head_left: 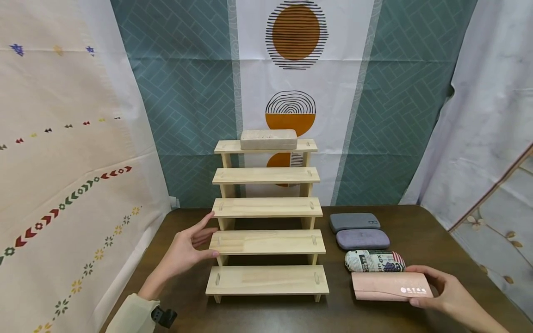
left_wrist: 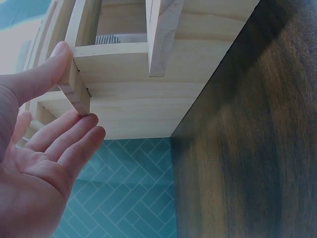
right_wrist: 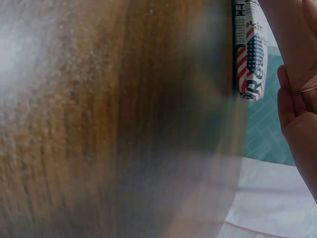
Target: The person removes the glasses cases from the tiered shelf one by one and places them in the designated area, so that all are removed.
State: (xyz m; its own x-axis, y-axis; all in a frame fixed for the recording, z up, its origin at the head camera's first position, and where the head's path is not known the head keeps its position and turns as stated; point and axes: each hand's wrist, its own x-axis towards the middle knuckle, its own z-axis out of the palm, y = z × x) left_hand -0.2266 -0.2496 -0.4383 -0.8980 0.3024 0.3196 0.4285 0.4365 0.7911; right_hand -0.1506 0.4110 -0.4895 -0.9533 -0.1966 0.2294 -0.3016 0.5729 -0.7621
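Observation:
At the left end of a five-step wooden display stand (head_left: 266, 280), my left hand (head_left: 183, 249) grips one of the lower boards. The left wrist view shows the thumb against one edge of the board (left_wrist: 79, 91) and fingertips at the other. My right hand (head_left: 443, 291) holds a pink glasses case (head_left: 387, 284) by its right end, thumb at the front and fingers behind. In the right wrist view the pink case (right_wrist: 292, 44) is cut off by the frame edge. Just behind it lies a newspaper-print case (head_left: 372, 261).
A lavender case (head_left: 362, 239) and a grey-blue case (head_left: 354, 221) lie farther back on the dark wood table (head_left: 287, 319). A pale beige case (head_left: 268, 139) rests on the stand's top step. Patterned cloth (head_left: 187, 92) hangs behind and at both sides.

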